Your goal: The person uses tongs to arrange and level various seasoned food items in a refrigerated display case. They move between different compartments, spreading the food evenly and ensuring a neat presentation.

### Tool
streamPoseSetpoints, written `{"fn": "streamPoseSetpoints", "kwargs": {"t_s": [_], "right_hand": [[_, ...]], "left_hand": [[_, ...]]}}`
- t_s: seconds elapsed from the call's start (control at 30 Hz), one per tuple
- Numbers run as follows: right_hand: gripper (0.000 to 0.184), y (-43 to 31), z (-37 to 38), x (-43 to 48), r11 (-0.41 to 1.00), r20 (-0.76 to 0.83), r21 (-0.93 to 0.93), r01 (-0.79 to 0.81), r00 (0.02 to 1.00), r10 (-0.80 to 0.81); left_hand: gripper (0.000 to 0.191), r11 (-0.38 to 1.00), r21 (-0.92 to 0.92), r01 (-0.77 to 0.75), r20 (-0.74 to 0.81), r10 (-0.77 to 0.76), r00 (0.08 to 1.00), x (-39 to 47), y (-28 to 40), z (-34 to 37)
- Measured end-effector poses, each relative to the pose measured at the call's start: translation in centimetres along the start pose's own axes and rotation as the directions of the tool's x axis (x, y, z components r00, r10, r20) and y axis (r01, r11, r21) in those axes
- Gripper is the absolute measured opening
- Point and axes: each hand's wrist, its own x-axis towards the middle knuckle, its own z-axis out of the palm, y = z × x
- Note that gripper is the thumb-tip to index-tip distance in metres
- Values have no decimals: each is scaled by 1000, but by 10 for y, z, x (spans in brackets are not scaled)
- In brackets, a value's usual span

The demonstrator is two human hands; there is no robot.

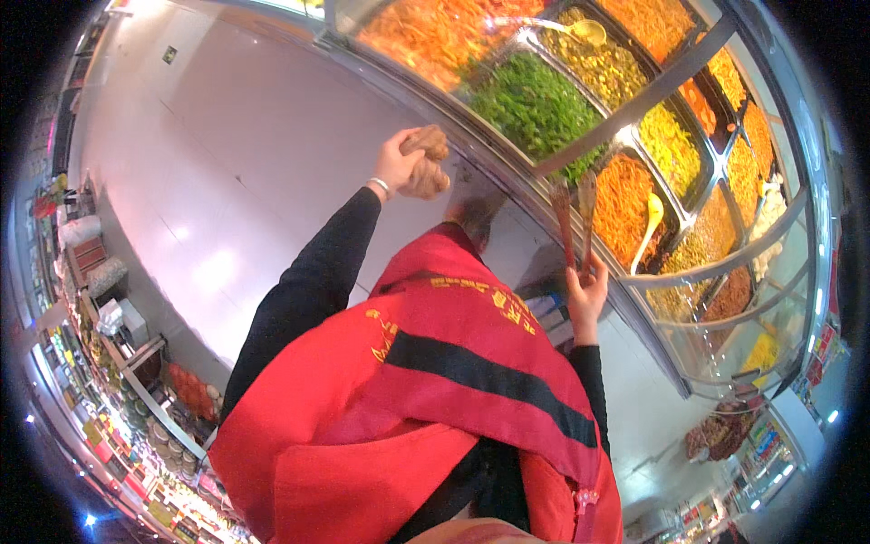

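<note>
My left hand [397,163] grips a brown cloth [428,163], bunched up and held out over the floor; its material is hard to make out. With my right hand [586,299] I hold the lower end of brown tongs [571,224], whose two arms stand apart and point toward the glass food counter [493,139]. Near their tips are a tray of chopped green vegetables [533,102] and a tray of shredded orange food [624,204], where a yellow spoon [652,214] lies. A red apron [435,353] covers my front.
More food trays fill the counter, one with a pale ladle [588,30]. Curved glass [720,370] and a metal frame bar [639,95] edge it. Shelves of goods [129,421] stand at the left rim. Someone in patterned clothing [720,435] is at lower right.
</note>
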Motion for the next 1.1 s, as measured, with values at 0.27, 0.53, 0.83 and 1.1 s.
{"fn": "streamPoseSetpoints", "kwargs": {"t_s": [0.27, 0.53, 0.83, 1.1], "right_hand": [[55, -20, 30, -28, 1000, -92, -3, 28, 995, -28], [54, -61, 130, -36, 999, -230, 37, -10, 973, 18], [55, -99, 178, -52, 998, -316, -42, -53, 948, 37], [56, -101, 181, -52, 999, -347, -37, -27, 938, 13]], "left_hand": [[32, 911, -403, 85, -106, -138, 985, 120, 10, -161], [30, 879, -454, 149, -337, -324, 884, 239, 4, -209], [93, 830, 555, 58, -259, 106, 960, 228, -14, -160], [65, 711, 670, 215, -236, -70, 969, 235, 17, -148]]}}
